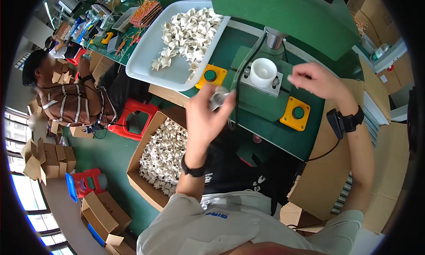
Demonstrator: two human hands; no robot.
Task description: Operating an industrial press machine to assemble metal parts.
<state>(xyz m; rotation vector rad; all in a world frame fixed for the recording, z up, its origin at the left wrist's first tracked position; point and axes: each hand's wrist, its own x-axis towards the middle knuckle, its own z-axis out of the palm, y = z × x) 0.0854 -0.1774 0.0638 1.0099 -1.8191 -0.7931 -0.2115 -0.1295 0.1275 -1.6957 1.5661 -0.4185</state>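
Between the thumb and fingers of my left hand (204, 115) is a small round greyish cup-shaped part (218, 100), raised near the table's front edge beside a yellow button box (211, 75). My right hand (316, 80) hovers to the right of a white round holder (263, 72), apart from it. Its fingers are curled in toward the thumb, and whatever they may hold is hidden. The holder sits on a metal plate (268, 87) bolted under the green press machine (287, 16).
A white tray (135, 69) of white pointed parts stands at the back left. Below it is a carton (135, 164) full of similar pieces. Another yellow button box (295, 113) lies front right. Open cartons (325, 179) flank my right arm. A co-worker (73, 95) sits at left.
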